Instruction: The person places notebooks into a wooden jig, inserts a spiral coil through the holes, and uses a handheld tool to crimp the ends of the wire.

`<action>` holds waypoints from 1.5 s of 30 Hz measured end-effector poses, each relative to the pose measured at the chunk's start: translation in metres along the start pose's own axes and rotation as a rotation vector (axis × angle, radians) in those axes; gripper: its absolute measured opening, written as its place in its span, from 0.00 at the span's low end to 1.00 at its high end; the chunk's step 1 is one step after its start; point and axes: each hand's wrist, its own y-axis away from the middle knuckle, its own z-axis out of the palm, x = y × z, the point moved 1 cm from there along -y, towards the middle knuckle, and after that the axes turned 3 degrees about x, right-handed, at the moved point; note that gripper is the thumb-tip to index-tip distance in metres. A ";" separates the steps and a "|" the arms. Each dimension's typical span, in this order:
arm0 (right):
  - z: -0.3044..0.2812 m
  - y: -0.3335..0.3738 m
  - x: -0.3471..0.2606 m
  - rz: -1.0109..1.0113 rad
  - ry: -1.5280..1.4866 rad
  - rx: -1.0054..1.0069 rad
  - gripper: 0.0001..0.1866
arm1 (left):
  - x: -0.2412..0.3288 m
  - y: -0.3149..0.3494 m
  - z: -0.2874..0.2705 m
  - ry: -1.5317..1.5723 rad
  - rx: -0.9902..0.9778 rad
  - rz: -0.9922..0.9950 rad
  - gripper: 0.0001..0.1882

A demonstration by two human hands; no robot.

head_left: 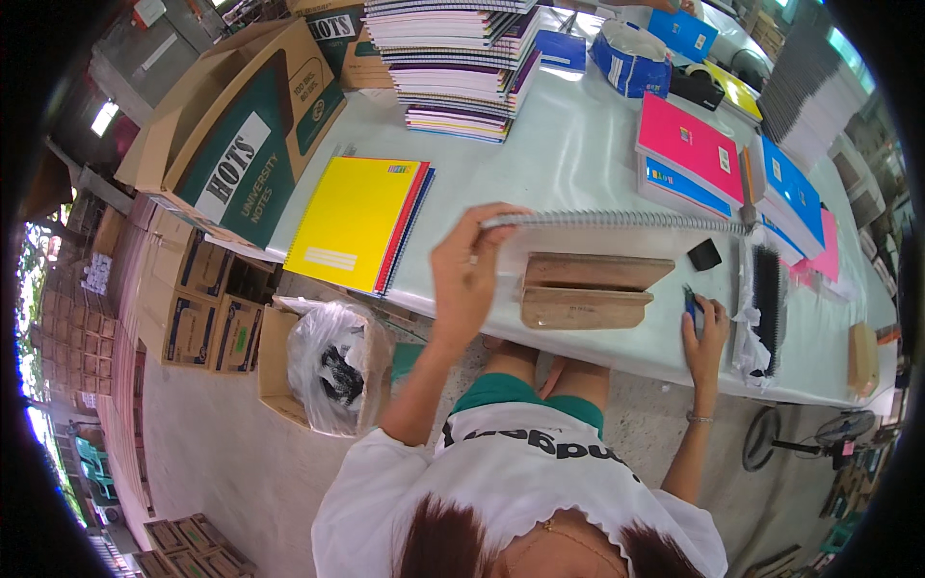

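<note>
My left hand (467, 275) is closed on the left end of a spiral-bound notebook (617, 221), seen almost edge-on with its wire coil stretching to the right. Just below the coil, a wooden block (588, 306) with a long slot lies on the table. My right hand (706, 332) rests at the table's near side, fingers curled around a small blue and dark tool (690, 302); its exact kind is hidden. A small black square piece (704, 254) sits above that hand. Beside it on the right stands a plastic-wrapped bundle of black wire coils (767, 308).
Yellow, red and blue notebooks (352, 222) overlap on the left, near an open carton (236, 144). Behind rises a tall notebook stack (458, 72). Pink (689, 144) and blue notebooks (795, 188) lie at right. A plastic-lined box (337, 366) stands below the table edge.
</note>
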 end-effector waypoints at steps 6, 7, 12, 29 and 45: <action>-0.004 0.001 0.007 0.037 0.109 -0.010 0.19 | 0.026 -0.058 -0.119 -0.272 0.466 0.245 0.10; -0.003 -0.002 0.003 0.028 0.114 -0.005 0.19 | 0.036 -0.070 -0.142 -0.155 0.412 0.370 0.10; -0.008 -0.007 -0.002 0.020 0.153 -0.092 0.18 | 0.046 -0.145 -0.173 -0.472 0.132 0.514 0.12; 0.018 -0.162 0.016 -0.228 0.034 -0.007 0.12 | -0.203 -0.120 -0.116 -1.075 -0.538 0.025 0.28; 0.094 -0.231 0.035 -0.384 0.220 0.080 0.27 | -0.166 -0.111 -0.103 -0.836 -0.331 0.181 0.23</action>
